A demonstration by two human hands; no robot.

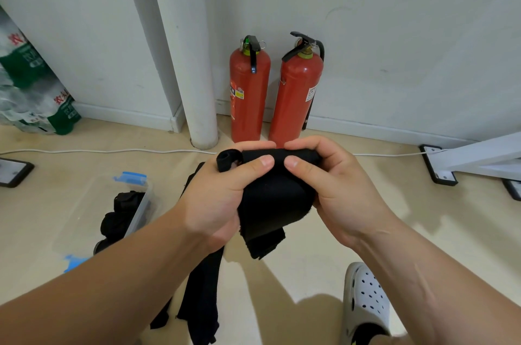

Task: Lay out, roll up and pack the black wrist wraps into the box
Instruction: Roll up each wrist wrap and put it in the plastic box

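A black wrist wrap (272, 198) is held up above the floor, its top part rolled into a tube and its loose end hanging below. My left hand (222, 189) grips the roll's left end, thumb on the front. My right hand (327, 184) grips the right end, thumb pressed on the roll. A clear plastic box (112, 203) with blue latches sits on the floor at the left, with rolled black wraps (121, 215) inside. More black wraps (203, 296) lie stretched on the floor under my left arm.
Two red fire extinguishers (249, 93) stand against the wall beside a white pipe (191, 62). A white cable (112, 151) runs along the floor. Packs of bottled water (31, 85) are stacked at the left. A white frame leg (462, 158) is at the right. A white clog (363, 299) is at the bottom.
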